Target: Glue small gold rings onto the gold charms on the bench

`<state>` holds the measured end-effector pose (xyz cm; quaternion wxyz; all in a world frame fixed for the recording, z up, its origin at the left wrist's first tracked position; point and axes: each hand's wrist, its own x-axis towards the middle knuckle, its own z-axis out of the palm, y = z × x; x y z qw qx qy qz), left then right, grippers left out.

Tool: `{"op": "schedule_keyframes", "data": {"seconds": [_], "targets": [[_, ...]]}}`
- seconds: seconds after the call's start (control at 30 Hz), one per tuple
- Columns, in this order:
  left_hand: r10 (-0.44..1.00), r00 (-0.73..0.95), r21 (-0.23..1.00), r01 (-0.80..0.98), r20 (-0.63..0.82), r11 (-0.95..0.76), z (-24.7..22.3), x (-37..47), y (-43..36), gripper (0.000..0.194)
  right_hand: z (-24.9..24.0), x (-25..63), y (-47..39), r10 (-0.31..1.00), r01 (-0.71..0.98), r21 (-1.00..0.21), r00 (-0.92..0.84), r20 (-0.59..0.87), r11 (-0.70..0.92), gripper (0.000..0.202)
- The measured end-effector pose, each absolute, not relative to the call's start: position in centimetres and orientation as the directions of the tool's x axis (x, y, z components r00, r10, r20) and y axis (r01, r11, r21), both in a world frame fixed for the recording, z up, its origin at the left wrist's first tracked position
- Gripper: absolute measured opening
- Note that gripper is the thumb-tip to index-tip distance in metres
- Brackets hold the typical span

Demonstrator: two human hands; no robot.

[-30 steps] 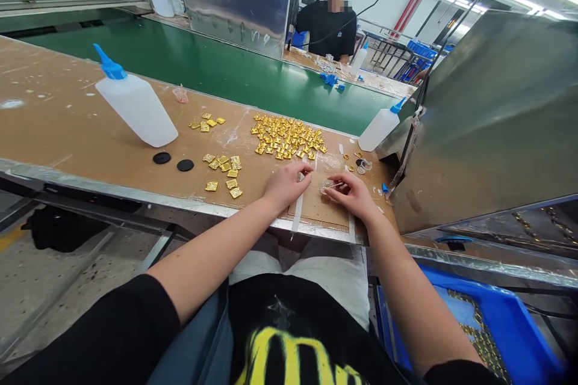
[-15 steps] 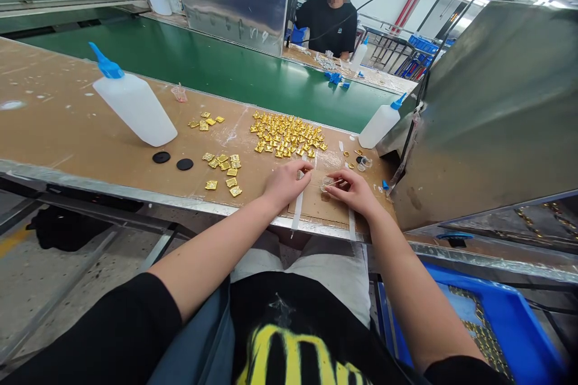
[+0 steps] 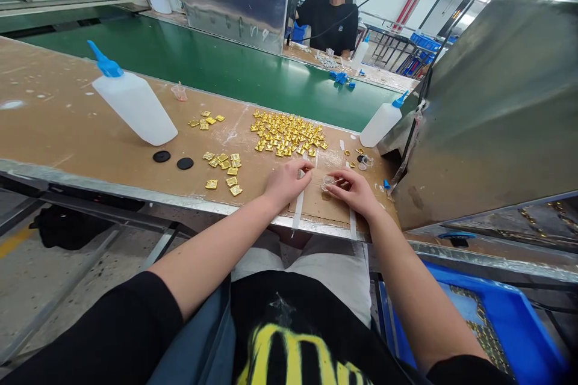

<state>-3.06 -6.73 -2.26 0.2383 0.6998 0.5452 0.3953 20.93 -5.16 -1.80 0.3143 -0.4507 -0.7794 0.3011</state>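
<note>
My right hand [image 3: 353, 190] pinches a thin pale stick [image 3: 335, 181], whose tip reaches into a small clear cup [image 3: 326, 184] on a piece of cardboard [image 3: 318, 207]. To the left of that cup, my left hand [image 3: 288, 181] is closed with thumb and fingertips together; whatever sits between them is too small to make out. Beyond both hands lies a dense cluster of small gold pieces [image 3: 289, 132]. Flat square gold pieces [image 3: 224, 162] are scattered left of my left hand. Two black discs [image 3: 161, 157] lie farther left.
A white squeeze bottle [image 3: 135, 105] stands tilted-looking at left, another [image 3: 382, 123] at right. Gold rings [image 3: 347, 153] lie near the right metal panel [image 3: 487, 114]. Behind the bench runs a green belt [image 3: 212, 54]; a person [image 3: 333, 21] sits across it. A blue tray [image 3: 510, 325] is low right.
The view has shifted very slightly. Both hands keep nearly the same place and grip, with the stick still at the clear cup.
</note>
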Motion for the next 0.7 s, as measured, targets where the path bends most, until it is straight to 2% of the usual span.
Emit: {"op": "schedule_keyframes", "data": {"seconds": [0.5,0.7], "targets": [[0.962,0.087,0.772,0.581,0.258,-0.259,-2.20,-3.08,-6.80,0.024,-1.61,20.93,-5.16,0.917,0.523,-0.783,-0.372,0.146,0.337,0.044],[0.953,0.117,0.761,0.578,0.280,-0.294,-1.81,-3.14,-6.72,0.027,-1.79,20.72,-5.16,0.925,0.509,-0.804,-0.357,0.127,0.307,0.040]]}}
